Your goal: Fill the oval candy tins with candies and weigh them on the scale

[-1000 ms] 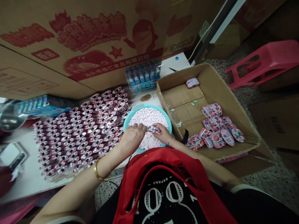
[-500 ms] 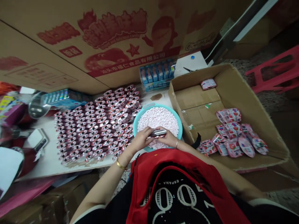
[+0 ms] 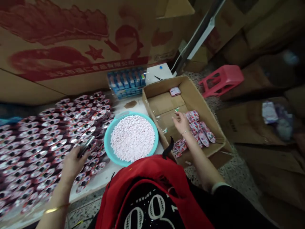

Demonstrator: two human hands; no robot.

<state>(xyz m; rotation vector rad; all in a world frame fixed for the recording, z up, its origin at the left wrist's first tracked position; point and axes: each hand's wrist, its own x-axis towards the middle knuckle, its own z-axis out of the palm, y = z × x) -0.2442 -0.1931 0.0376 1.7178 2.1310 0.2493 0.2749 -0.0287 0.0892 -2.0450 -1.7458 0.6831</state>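
Note:
My left hand (image 3: 71,163) is over the rows of small red-and-silver packets (image 3: 47,133) on the white table and holds one silvery packet (image 3: 85,145) between its fingers. My right hand (image 3: 181,120) is stretched into the open cardboard box (image 3: 195,92), fingers apart and holding nothing, just left of the pile of pink filled packets (image 3: 199,130) lying in it. Between my hands stands a teal bowl (image 3: 111,156) heaped with small pink-white candies (image 3: 132,137).
A clear tray of blue boxes (image 3: 126,81) stands behind the bowl against a big printed carton wall (image 3: 59,57). One single packet (image 3: 175,91) lies at the box's far end. A pink plastic stool (image 3: 221,78) and brown cartons stand on the speckled floor at the right.
My hands were together over the bowl on one packet. They have parted: the left went left over the rows with a silvery packet, the right went into the box. The view swung left.

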